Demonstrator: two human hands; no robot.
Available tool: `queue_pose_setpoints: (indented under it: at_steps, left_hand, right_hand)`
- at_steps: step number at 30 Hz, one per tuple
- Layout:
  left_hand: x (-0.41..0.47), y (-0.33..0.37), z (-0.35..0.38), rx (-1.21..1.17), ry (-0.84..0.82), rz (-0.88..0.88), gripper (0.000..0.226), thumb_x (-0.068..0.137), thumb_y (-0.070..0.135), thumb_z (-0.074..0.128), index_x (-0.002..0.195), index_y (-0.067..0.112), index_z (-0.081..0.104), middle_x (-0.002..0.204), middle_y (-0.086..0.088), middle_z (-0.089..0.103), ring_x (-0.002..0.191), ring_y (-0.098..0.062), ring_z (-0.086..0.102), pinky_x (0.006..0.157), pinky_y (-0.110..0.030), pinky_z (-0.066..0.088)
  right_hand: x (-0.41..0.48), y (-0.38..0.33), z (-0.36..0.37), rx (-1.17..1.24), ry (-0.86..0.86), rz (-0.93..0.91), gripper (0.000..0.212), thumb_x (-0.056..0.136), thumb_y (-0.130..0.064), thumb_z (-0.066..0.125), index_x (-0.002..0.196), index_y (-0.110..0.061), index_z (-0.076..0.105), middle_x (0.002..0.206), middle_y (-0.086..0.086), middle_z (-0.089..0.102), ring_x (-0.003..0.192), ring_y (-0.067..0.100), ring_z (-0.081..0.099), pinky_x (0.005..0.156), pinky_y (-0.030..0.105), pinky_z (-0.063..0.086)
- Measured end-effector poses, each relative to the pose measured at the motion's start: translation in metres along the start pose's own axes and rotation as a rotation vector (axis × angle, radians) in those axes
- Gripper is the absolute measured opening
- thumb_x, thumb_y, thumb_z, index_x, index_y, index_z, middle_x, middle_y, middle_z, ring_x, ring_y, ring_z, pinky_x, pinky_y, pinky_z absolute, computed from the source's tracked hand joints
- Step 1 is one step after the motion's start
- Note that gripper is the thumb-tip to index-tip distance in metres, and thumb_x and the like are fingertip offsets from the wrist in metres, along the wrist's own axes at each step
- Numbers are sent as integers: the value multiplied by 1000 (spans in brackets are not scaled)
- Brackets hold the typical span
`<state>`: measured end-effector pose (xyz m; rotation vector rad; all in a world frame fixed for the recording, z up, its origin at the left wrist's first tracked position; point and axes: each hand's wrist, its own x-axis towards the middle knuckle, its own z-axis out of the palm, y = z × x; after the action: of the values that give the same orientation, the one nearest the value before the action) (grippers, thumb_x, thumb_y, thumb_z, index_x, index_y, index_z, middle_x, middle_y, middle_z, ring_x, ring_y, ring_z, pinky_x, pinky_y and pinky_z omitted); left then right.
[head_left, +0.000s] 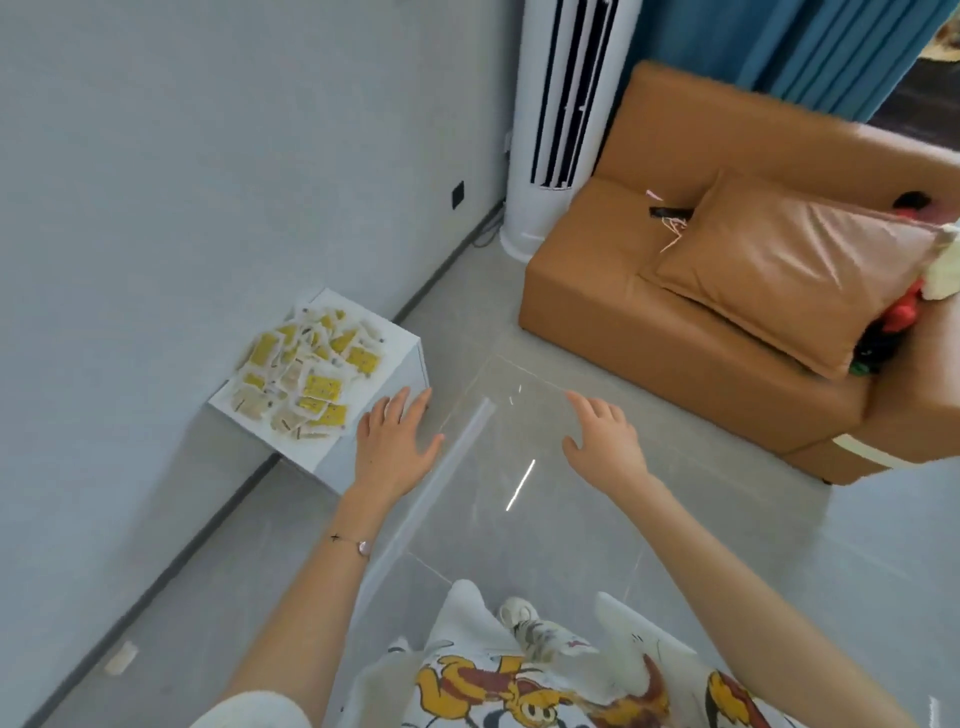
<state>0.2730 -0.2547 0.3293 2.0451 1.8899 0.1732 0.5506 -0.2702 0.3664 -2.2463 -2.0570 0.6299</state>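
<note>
Our left hand (397, 441) hovers at the near corner of the white desk (395, 338), our right hand (605, 441) farther right, fingers (415, 402) spread and empty, likely poised for the packets (306, 379) heaped on it.

A heap of small flat packets (306, 382) lay on the top of a small white cube worktop (306, 453). Each packet was a square or oblong sachet with a white sealed border. Many showed a bright yellow face with fine dark print, too small to read; others were pale cream. They lay flat or slightly tipped, turned every way and overlapping one another in a loose single pile. The pile ran from near the far corner down toward the left corner and covered most of the top. A bare white margin remained along the near edge and at the right corner.
</note>
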Motion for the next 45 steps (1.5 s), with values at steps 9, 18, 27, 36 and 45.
queue_pose_setpoints:
  at_steps: [9, 18, 27, 36, 45]
  left_hand:
    - [38, -61, -11, -171, 112, -318, 64, 92, 49, 51, 149, 30, 29, 156, -2, 29, 142, -30, 26, 114, -48, 25]
    - [126, -163, -19, -148, 120, -456, 63, 92, 43, 55, 148, 28, 32, 154, -8, 33, 140, -33, 31, 112, -49, 27]
    - [185, -244, -41, -214, 125, -622, 64, 93, 35, 55, 150, 25, 29, 153, -8, 34, 141, -34, 29, 113, -50, 26]
    - [215, -284, 11, -358, 141, -860, 61, 92, 24, 55, 149, 22, 32, 150, -8, 40, 136, -36, 35, 110, -52, 29]
    - [255, -328, 175, -558, 100, -1088, 66, 92, 18, 58, 150, 22, 27, 154, -9, 31, 140, -30, 31, 114, -45, 27]
  right_hand:
    - [134, -77, -6, -40, -68, -262, 60, 92, -25, 49, 148, -25, 28, 142, 4, 42, 130, 30, 37, 106, 41, 32]
    - [263, -164, 7, -117, -149, -340, 63, 90, -22, 49, 149, -25, 25, 144, 4, 40, 130, 29, 36, 105, 39, 32]
    - [367, -247, 12, -146, -256, -384, 61, 93, -22, 48, 149, -22, 23, 149, 6, 35, 135, 31, 31, 108, 44, 32]
    - [452, -301, 89, -242, -400, -490, 58, 94, -22, 48, 148, -22, 25, 147, 7, 36, 134, 29, 34, 106, 43, 36]
    - [536, -281, 279, -512, -644, -533, 64, 96, -31, 47, 151, -25, 14, 151, 2, 28, 132, 23, 37, 105, 39, 38]
